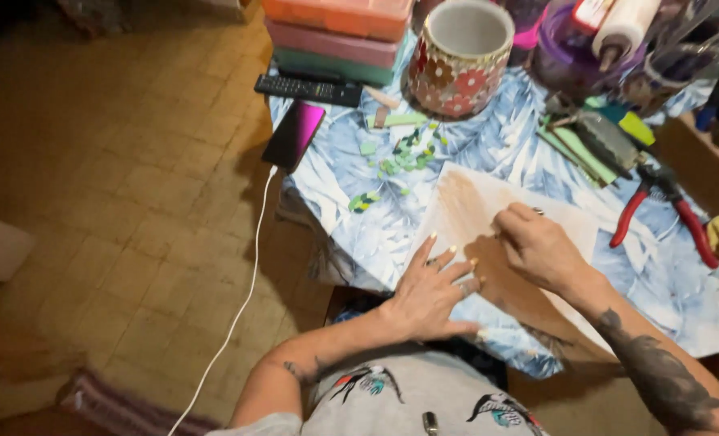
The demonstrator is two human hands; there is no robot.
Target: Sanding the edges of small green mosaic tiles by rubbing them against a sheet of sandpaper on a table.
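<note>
A pale wooden board (476, 202) lies on the blue leaf-patterned tablecloth (488, 141). My left hand (432, 295) rests flat on the board's near left corner, fingers spread. My right hand (537, 246) is curled over the middle of the board, pinching a thin tool whose tip barely shows at my fingers. Small green mosaic pieces (400, 157) lie scattered beyond the board.
A flowered ceramic pot (460, 56) stands at the back, beside stacked plastic boxes (335, 36). A remote (307, 89) and a phone (293, 136) with a white cable (238, 315) lie at the left edge. Red-handled pliers (658, 210) and a green cutter (605, 137) sit right.
</note>
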